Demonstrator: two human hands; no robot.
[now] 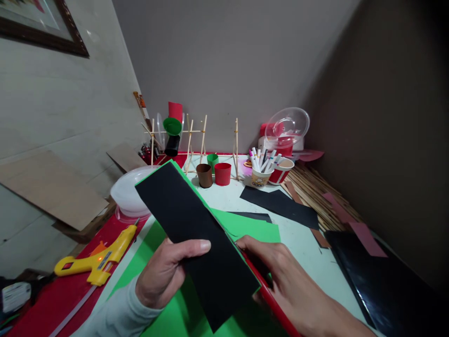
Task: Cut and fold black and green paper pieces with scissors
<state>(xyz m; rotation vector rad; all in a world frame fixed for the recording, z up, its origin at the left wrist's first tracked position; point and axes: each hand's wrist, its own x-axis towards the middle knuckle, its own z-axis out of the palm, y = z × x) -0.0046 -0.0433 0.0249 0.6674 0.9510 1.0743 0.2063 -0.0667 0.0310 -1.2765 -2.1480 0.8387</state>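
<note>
My left hand grips a black paper strip with its thumb on top, tilted above the table. Green paper lies against the strip's back and shows along its upper and right edges. At the strip's right edge, my right hand is closed on red-handled scissors. Their blades run along the edge and are mostly hidden by paper and fingers. Beneath both hands lies a larger green sheet on the pale table.
A yellow glue gun lies at left beside a clear plastic bowl. Behind stand paper cups, a stick frame and a cup of markers. Black paper scraps and wooden sticks lie to the right.
</note>
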